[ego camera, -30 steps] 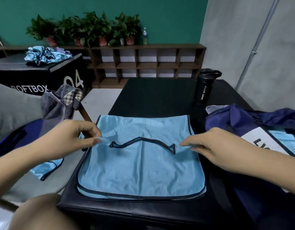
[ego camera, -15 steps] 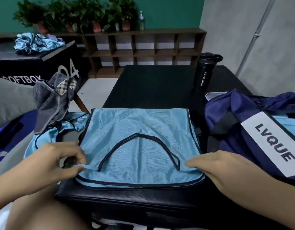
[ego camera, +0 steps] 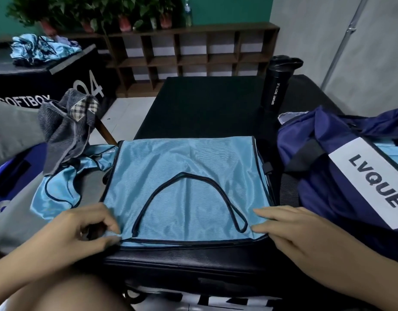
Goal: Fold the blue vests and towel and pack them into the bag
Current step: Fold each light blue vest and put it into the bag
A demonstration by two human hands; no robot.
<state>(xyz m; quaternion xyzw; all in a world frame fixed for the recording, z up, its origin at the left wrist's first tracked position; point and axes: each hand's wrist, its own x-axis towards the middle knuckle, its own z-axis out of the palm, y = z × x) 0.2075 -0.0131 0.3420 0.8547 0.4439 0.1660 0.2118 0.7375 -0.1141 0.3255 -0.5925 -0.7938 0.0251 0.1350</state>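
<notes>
A light blue vest (ego camera: 189,176) with dark trim lies folded flat at the near end of the black bench (ego camera: 204,104), its neckline loop facing up. The left hand (ego camera: 81,234) pinches the vest's near left corner between thumb and forefinger, right at the bench edge. The right hand (ego camera: 305,230) rests on the near right corner with its fingers straight and held together, flat on the cloth.

Just to the right of the vest stands the dark blue bag (ego camera: 328,176), open at the top and bearing a white label that reads LVQUE; some light blue cloth shows inside its opening. Behind the bag, on the same bench, a black bottle (ego camera: 275,86) stands upright.

Off the bench's left side, a grey towel (ego camera: 65,131) with a checked patch hangs draped and crumpled. I cannot tell what it hangs on. Below it a second blue vest (ego camera: 56,191) lies unfolded and rumpled, its far edge close to the folded vest's left side.

Far back on the left, a heap of blue vests (ego camera: 41,48) sits on top of a black box (ego camera: 25,86). A wooden shelf (ego camera: 193,52) runs along the green wall, with potted plants (ego camera: 81,10) on top.
</notes>
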